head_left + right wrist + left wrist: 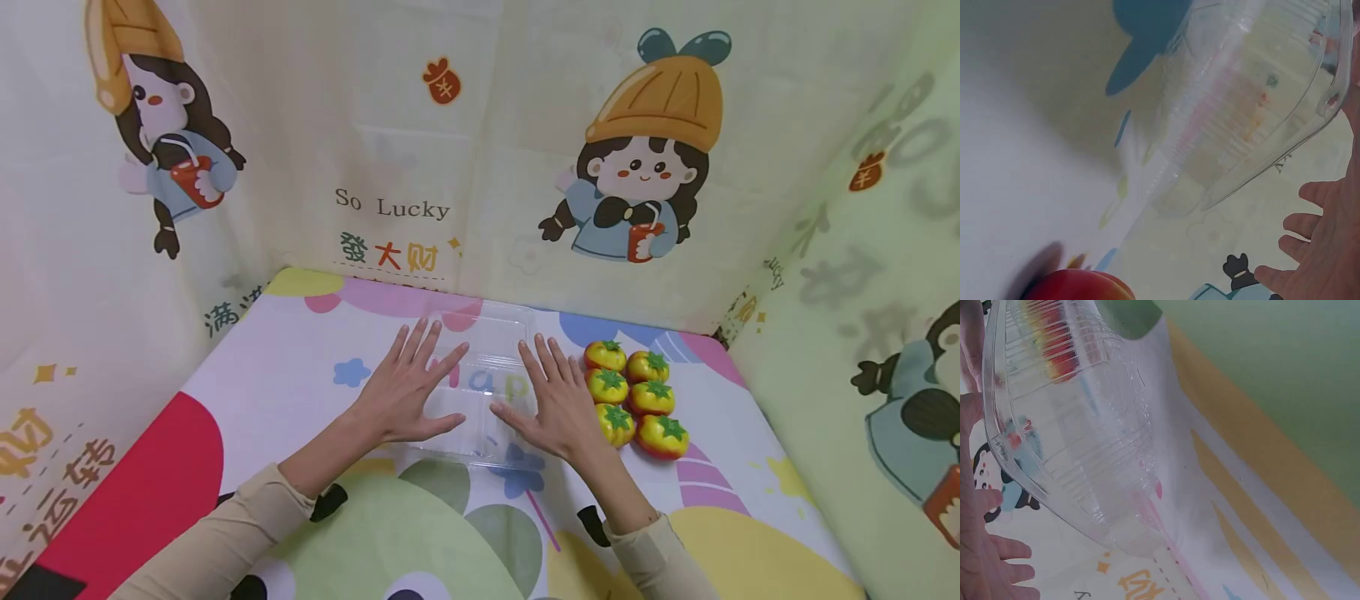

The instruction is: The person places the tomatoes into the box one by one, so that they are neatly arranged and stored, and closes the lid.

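A clear plastic clamshell box (pixel 468 425) lies on the patterned cloth, its lid (pixel 491 323) folded back toward the rear wall. My left hand (pixel 405 392) is spread over the box's left side, palm down, with straight fingers. Over its right side, my right hand (pixel 558 404) is held the same way. Neither holds anything. In the left wrist view the left fingers (pixel 1013 572) reach past the ribbed wall of the box (pixel 1072 444). The right fingers (pixel 1300 225) show straight and apart beside the box (pixel 1235 119) in the right wrist view.
Several yellow-and-red persimmons (pixel 652 398) with green leafy tops stand in two columns right of the box, close to my right hand. One red persimmon (pixel 1079 286) shows low in the right wrist view. A printed curtain (pixel 480 167) closes off the table's back and sides.
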Demonstrator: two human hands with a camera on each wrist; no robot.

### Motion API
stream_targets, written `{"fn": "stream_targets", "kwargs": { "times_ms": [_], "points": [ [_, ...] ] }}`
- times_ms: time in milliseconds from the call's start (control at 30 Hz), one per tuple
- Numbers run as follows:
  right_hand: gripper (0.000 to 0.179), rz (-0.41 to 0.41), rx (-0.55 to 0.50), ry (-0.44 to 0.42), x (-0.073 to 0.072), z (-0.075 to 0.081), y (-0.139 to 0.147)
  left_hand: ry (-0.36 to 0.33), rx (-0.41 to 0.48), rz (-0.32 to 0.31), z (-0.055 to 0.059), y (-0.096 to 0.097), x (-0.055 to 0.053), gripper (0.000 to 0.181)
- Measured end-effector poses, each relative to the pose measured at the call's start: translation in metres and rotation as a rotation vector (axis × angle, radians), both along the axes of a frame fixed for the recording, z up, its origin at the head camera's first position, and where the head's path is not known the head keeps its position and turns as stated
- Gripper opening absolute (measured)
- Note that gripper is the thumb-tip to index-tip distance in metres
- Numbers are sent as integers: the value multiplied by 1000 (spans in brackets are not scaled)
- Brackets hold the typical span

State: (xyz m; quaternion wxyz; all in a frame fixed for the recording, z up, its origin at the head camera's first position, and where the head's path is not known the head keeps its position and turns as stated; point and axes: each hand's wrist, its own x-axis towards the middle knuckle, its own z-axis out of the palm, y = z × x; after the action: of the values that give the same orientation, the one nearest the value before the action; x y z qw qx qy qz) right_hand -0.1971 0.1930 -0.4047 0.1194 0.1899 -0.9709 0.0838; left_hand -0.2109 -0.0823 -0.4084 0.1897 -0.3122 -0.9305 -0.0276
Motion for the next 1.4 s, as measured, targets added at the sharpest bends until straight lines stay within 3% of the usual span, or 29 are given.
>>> {"fn": "stream_targets", "kwargs": {
  "times_ms": [233,400,567,667,967,1133,1400],
  "points": [
    [94,18,-62,28,7,-1,-4,-37,114,-1,-2,-5,3,93],
    [86,72,-188,69,15,-3,-7,-74,270,3,-2,-10,8,81],
    [74,124,-332,100,24,-4,-6,-220,461,6,1,-13,18,73],
    [68,148,-400,102,30,-4,-1,-305,533,12,1,-16,24,70],
    [63,120,-466,83,40,-14,20,-400,594,51,-4,-28,33,66],
    [60,106,-479,106,42,-19,34,-422,615,62,-8,-32,31,65],
    [67,33,-453,58,46,-25,55,-451,638,69,-16,-33,20,64]
  ]
}}
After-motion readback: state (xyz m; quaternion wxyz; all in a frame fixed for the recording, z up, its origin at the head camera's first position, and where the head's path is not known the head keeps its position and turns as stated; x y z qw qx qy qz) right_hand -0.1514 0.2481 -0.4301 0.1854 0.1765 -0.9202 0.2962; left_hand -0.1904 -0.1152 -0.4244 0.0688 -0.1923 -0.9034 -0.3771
